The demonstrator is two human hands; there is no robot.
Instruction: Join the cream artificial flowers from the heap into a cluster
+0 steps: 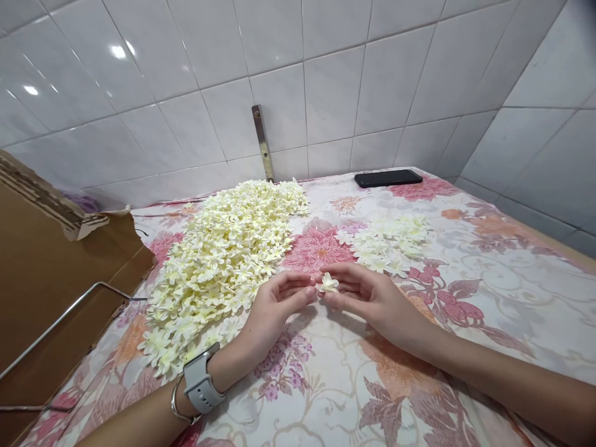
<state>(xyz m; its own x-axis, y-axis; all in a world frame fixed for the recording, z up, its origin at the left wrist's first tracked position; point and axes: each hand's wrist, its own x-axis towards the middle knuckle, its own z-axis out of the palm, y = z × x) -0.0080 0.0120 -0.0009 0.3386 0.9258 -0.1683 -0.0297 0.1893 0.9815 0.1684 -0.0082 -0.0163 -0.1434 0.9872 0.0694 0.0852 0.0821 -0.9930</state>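
A small white flower with a pale yellow centre sits between my two hands above the tablecloth. My right hand is closed, with its thumb and fingers pinching the flower. My left hand has its thumb and fingertips pressed together right beside the flower. Whatever they grip is too small to make out. A large heap of similar cream flowers spreads to the left of my hands. Beyond my right hand lies a smaller, flatter pile of whiter flowers.
A floral tablecloth covers the table against a tiled wall. A black phone lies near the back edge. On the left stand a cardboard box and a bent metal wire. A metal bracket is fixed to the wall.
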